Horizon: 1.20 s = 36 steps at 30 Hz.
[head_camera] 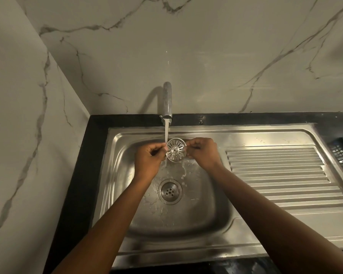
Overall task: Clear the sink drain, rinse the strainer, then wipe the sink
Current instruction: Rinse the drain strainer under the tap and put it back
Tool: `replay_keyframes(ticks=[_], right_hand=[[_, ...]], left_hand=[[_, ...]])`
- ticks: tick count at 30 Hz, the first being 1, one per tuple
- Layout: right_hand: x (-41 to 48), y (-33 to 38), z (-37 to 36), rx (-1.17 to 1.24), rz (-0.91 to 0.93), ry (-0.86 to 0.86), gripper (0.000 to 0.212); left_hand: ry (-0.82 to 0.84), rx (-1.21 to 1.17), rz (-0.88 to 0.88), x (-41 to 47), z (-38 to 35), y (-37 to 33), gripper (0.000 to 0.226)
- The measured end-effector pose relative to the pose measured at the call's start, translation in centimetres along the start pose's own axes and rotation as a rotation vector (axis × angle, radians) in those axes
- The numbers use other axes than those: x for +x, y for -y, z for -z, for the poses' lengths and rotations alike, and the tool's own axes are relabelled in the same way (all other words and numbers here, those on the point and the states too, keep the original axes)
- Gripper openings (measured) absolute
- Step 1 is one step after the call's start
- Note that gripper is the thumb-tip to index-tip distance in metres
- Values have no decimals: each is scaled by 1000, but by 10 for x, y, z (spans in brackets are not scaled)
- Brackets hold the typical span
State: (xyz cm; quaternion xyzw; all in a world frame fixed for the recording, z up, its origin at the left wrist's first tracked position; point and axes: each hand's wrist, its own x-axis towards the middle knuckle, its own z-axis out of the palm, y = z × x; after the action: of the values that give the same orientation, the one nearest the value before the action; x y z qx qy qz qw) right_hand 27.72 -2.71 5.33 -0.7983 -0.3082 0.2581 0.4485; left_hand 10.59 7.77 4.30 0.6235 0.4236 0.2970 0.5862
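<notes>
Over a steel sink (206,224) with its drain (170,191) uncovered, a tap (167,101) runs onto the left rim of a strainer (176,152). The left hand (150,162) and right hand (203,153) pinch opposite edges, apparently tilting its slots toward the stream to flush them.

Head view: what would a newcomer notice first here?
The left hand and right hand pinch a round slotted strainer between them over the sink basin. The tap runs water onto the strainer's left edge; the uncovered drain sits nearer the camera.
</notes>
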Motion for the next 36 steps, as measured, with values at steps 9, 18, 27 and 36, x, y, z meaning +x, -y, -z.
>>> replay_keyframes(ticks=[9,18,27,36], right_hand=[[4,19,-22,-82,89,84,12],[12,41,-31,-157,188,154,14],[10,23,-15,-95,77,47,13],[-5,5,7,91,-64,-7,19]], left_hand=[[-132,-17,99,-6,25,11,17],[-214,-72,152,-9,38,21,14],[-149,-56,67,2,18,-1,16],[-22,-2,51,8,-5,-16,22]])
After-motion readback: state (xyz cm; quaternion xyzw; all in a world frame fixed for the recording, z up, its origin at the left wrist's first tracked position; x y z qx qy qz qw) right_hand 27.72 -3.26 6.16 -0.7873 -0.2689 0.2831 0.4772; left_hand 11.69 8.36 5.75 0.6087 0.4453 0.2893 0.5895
